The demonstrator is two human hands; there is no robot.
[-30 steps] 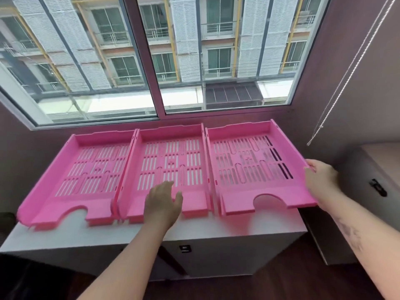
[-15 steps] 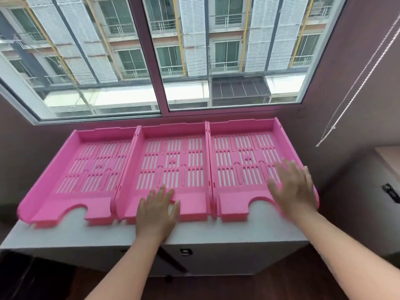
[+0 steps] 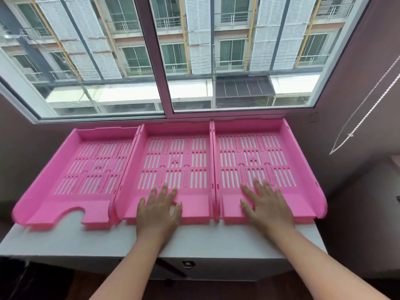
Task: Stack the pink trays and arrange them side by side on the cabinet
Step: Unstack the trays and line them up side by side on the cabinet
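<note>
Three pink slotted trays lie side by side on the white cabinet top point(image 3: 108, 239) under the window. The left tray point(image 3: 71, 169) sits slightly angled, its left edge overhanging. My left hand point(image 3: 159, 211) rests flat, fingers spread, on the front lip of the middle tray point(image 3: 175, 144). The right tray point(image 3: 303, 191) has my right hand point(image 3: 265, 207) lying palm-down on its front part, fingers apart. Neither hand grips anything. The trays' walls touch one another.
A large window point(image 3: 164, 61) rises right behind the trays. A bead cord point(image 3: 355, 122) hangs at the right by the dark wall. A grey unit point(image 3: 368, 213) stands to the cabinet's right. The cabinet front carries a small lock point(image 3: 188, 264).
The right tray went from tilted and held at its right edge to lying flat beside the middle one. My right hand moved left onto its front. My left hand stayed on the middle tray.
</note>
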